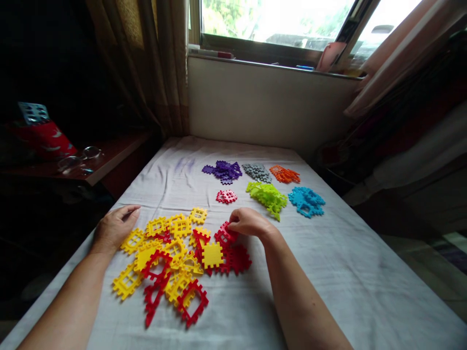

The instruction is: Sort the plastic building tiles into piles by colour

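Note:
My right hand (250, 222) pinches a red interlocking building tile (225, 234) by its edge, over other red tiles (239, 258). Resting on the sheet at the left is my left hand (116, 227), its fingers loosely out and holding nothing, beside a yellow window tile (133, 240). Yellow and red tiles lie mixed between my hands. Among them are a solid yellow square tile (212, 255) and a red frame tile (193, 302) near the front. A small group of red tiles (226, 196) lies apart, beyond my right hand.
Sorted piles lie farther back: purple (224, 171), grey (257, 172), orange (285, 174), lime green (268, 197) and blue (306, 201). They rest on a pale sheet (328, 282). Eyeglasses (82, 156) lie on a wooden table at left. A window is behind.

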`<state>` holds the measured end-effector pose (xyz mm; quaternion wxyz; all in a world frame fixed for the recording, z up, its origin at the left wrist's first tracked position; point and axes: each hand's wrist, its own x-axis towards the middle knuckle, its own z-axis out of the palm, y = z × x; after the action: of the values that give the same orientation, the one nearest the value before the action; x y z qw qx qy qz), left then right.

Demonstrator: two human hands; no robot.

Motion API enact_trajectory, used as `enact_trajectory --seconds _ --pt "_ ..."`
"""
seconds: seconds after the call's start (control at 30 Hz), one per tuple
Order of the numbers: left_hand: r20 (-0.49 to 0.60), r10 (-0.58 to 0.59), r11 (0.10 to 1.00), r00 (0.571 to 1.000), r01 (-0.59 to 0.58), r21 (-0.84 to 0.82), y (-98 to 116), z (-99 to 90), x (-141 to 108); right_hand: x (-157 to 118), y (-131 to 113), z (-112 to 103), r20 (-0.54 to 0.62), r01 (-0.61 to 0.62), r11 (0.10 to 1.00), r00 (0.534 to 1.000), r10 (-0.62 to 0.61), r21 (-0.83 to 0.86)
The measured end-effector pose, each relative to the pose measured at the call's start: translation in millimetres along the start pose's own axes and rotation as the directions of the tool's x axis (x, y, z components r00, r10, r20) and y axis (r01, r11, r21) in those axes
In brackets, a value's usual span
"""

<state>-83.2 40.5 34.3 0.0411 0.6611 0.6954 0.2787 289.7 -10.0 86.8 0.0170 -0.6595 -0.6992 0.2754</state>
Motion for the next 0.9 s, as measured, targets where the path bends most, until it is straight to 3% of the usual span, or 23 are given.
enact_trajectory --seconds 0.1,0.2,0.3,0.4,0.5,0.6,0.7,0.8,0.9 --pt "0.003 0.001 1.0 1.0 -0.001 0.006 1.3 -0.5 0.0 11.5 15.3 3.9 -0.238 -0.008 0.982 0.97 0.053 0.188" --pt "0.02 -0.017 1.0 1.0 0.017 0.013 3.3 -1.7 -0.8 28.7 28.7 16.1 -0.474 -0.008 0.921 0.856 0.208 0.389" --pt "0.028 -0.034 0.999 0.999 0.034 0.022 4.7 -3.0 -1.7 44.5 38.2 32.3 -0.549 0.018 0.878 0.786 0.283 0.479" --pt "0.037 -0.041 0.999 0.998 0.04 0.032 5.6 -3.1 -1.9 53.0 43.3 42.2 -0.558 0.03 0.857 0.77 0.308 0.515" --pt "0.034 -0.044 0.999 0.998 0.043 0.034 5.0 -1.8 -1.3 53.3 43.5 40.5 -0.516 0.021 0.818 0.785 0.343 0.575" --pt "0.023 -0.026 0.999 0.999 0.025 0.035 2.0 0.4 -0.4 44.5 41.2 28.7 -0.422 -0.037 0.806 0.837 0.348 0.591" --pt "0.01 -0.003 0.999 1.0 0.002 0.033 -1.5 2.1 0.0 27.4 37.4 12.7 -0.338 -0.095 0.901 0.906 0.255 0.424" --pt "0.003 0.003 0.999 1.0 -0.003 0.032 -2.5 2.2 -0.1 8.4 27.3 1.2 -0.103 -0.035 0.975 0.993 0.059 0.219" --pt "0.015 -0.006 1.0 1.0 0.006 0.03 -1.1 1.1 -0.2 -3.7 8.0 -0.6 0.083 0.026 0.998 0.996 -0.031 0.053"
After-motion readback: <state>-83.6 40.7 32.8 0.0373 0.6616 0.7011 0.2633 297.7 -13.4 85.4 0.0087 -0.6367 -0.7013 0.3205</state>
